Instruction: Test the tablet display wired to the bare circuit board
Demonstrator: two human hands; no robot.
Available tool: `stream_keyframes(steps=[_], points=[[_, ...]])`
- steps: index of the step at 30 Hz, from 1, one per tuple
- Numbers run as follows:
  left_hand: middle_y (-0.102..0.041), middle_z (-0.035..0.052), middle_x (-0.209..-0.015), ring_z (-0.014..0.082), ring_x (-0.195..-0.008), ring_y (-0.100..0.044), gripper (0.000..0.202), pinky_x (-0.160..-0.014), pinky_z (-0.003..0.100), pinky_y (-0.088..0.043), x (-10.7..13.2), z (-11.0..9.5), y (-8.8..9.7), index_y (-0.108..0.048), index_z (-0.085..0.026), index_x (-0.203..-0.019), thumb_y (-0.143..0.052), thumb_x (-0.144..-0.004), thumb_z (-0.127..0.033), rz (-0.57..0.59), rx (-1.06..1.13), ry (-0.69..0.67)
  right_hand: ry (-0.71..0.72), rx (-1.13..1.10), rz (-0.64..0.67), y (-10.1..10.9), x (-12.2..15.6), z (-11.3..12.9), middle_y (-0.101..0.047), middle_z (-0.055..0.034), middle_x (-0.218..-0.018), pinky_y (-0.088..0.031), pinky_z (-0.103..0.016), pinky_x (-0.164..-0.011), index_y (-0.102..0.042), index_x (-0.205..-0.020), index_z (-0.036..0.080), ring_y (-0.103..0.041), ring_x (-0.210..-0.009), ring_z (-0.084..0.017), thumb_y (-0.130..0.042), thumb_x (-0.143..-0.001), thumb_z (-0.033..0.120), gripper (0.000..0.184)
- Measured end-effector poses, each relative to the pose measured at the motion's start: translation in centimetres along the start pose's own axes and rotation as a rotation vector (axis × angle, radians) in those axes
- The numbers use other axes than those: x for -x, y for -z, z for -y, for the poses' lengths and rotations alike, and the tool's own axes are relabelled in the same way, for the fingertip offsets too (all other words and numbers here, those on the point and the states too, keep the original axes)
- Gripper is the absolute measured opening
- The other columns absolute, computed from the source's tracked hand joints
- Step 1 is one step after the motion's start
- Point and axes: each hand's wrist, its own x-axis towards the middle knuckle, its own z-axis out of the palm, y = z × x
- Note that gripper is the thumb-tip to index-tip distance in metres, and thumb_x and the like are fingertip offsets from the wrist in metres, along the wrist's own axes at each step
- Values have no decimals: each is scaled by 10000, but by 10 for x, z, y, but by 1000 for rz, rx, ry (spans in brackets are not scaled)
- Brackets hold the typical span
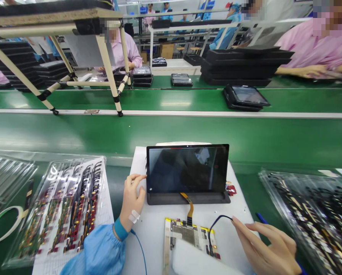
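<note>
A tablet screen [187,170] stands propped in a black stand [171,198] on a white board, its display dark with reflections. An orange flat ribbon cable [190,208] runs from it to a circuit board [185,231] in front. My left hand [133,198], wearing a blue wrist strap, touches the screen's left edge with a fingertip, its thumb apart. My right hand [266,244] pinches the end of a thin black cable [213,225], which curves down to the circuit board. A white block [199,259] covers the board's lower part.
Clear trays of small circuit parts lie to the left [65,206] and right [314,214]. A tape roll [5,225] is at far left. Small red parts [231,190] lie beside the stand. Beyond are a green conveyor [165,128], a pipe-frame rack [108,68] and co-workers.
</note>
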Motion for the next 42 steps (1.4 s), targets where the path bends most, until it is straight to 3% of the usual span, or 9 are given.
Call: stream_keyframes(steps=[15, 20, 27, 33, 37, 39, 42], points=[[-549, 64, -974, 208, -964, -544, 332, -864, 384, -463, 0, 2, -2, -649, -200, -939, -394, -741, -121, -9, 2, -4, 25, 13, 21, 2, -5, 0, -534, 8, -663, -426, -294, -601, -418, -1293, 278, -511, -606, -145, -647, -689, 35, 690], [-536, 63, -1013, 208, -1003, -530, 327, -901, 385, -440, 2, 5, -1, -613, -200, -995, -390, -768, -123, 21, -11, -12, -20, -4, 29, 0, 10, -3, -542, 23, -668, -424, -276, -623, -454, -1258, 325, -506, -638, -134, -661, -690, 53, 663], [-496, 89, -1072, 234, -1083, -463, 264, -963, 425, -380, 3, 14, 3, -517, -170, -1052, -414, -809, -186, -37, -43, -102, -257, -158, 110, -5, 52, -10, -572, 22, -774, -452, -317, -734, -601, -1077, 331, -536, -755, -133, -672, -686, 77, 471], [-528, 86, -1054, 253, -1067, -492, 287, -905, 420, -417, 10, 23, 24, -519, -202, -1088, -424, -818, -215, -108, -168, -219, -352, -301, 339, -24, 47, -6, -596, -20, -818, -494, -329, -712, -637, -950, 246, -563, -777, -150, -558, -801, 189, 178], [-557, 60, -1032, 232, -967, -547, 340, -823, 367, -456, 30, 13, 47, -486, -257, -1157, -458, -819, -257, -41, -279, -429, -362, -402, 436, -11, 24, 0, -618, -50, -941, -514, -331, -768, -564, -1115, 228, -581, -881, -173, -490, -834, 234, 291], [-578, 40, -1018, 196, -902, -574, 375, -753, 291, -474, 49, -2, 51, -459, -286, -1213, -452, -838, -293, 84, -315, -576, -361, -447, 465, 9, 18, -3, -598, -72, -1063, -508, -344, -814, -444, -1263, 223, -563, -979, -190, -467, -841, 250, 424], [-613, 40, -1051, 183, -945, -595, 458, -784, 253, -469, 86, -27, 41, -341, -320, -1340, -403, -886, -306, 297, -438, -655, -379, -548, 500, 38, 30, -12, -545, -79, -1181, -480, -356, -877, -376, -1319, 247, -526, -1075, -209, -463, -847, 284, 482]])
